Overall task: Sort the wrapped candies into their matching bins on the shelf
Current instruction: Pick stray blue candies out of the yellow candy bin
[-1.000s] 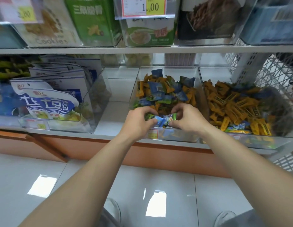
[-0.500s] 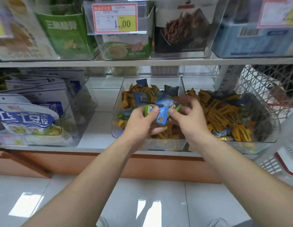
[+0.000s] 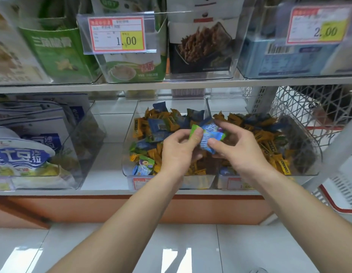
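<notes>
Candies (image 3: 207, 135) lifted higher, left hand (image 3: 179, 152), right hand (image 3: 238, 150) still pinching

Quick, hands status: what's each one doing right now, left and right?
Left hand: closed, pinching the green end of the blue-and-green candies.
Right hand: closed, holding the same candies.

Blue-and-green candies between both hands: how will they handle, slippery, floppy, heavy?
Probably slippery: the candies have glossy wrappers. Likely light, since the left hand and right hand hold them by fingertip pinches alone. The wrapper ends look thin, so they may crumple.
</notes>
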`<state>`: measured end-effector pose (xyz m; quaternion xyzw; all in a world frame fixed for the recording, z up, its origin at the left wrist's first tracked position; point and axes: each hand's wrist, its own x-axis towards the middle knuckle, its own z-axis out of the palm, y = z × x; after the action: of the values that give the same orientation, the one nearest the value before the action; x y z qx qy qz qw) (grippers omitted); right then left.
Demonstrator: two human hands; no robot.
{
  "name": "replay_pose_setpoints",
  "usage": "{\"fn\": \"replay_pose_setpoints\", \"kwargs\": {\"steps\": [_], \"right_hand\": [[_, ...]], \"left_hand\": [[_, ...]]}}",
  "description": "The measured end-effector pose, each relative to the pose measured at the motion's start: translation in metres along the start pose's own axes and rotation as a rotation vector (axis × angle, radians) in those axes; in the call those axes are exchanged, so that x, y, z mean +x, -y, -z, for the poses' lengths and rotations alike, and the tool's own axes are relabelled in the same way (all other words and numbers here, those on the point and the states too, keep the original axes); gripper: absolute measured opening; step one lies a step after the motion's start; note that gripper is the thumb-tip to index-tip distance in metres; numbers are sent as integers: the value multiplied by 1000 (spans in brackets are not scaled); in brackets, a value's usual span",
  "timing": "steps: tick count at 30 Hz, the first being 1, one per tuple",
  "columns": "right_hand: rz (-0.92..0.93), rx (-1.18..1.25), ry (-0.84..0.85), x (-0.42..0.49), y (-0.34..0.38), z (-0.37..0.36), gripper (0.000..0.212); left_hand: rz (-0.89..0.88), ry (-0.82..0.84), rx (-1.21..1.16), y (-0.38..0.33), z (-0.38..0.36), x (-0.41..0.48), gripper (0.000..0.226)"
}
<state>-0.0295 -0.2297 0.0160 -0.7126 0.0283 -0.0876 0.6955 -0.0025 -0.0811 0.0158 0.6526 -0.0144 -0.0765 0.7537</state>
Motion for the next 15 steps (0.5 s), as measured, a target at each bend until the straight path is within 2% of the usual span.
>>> {"fn": "replay_pose_setpoints", "kwargs": {"steps": [2, 5, 7, 9, 10, 13, 15], "right_hand": [[77, -115, -131, 5, -2, 14, 46], [160, -440, -300, 14, -9, 40, 47], [150, -608, -356, 16, -17, 52, 48], [96, -801, -290, 18, -26, 55, 50], [52, -896, -216, 20, -29, 56, 54], [-48, -1220, -90, 26, -19, 54, 62], [39, -1304, -131, 30, -4, 46, 52]], "left_hand": [[-168, 24, 320, -4, 11, 11, 18], [-494, -133, 904, -10, 46, 35, 27], [-506, -126, 1191, -7, 68, 47, 50], [-398, -8, 1324, 3, 81, 54, 69], [-367, 23, 1341, 8, 84, 56, 70], [-425, -18, 1296, 14, 91, 60, 56], [-441, -18, 1284, 13, 94, 60, 45]]}}
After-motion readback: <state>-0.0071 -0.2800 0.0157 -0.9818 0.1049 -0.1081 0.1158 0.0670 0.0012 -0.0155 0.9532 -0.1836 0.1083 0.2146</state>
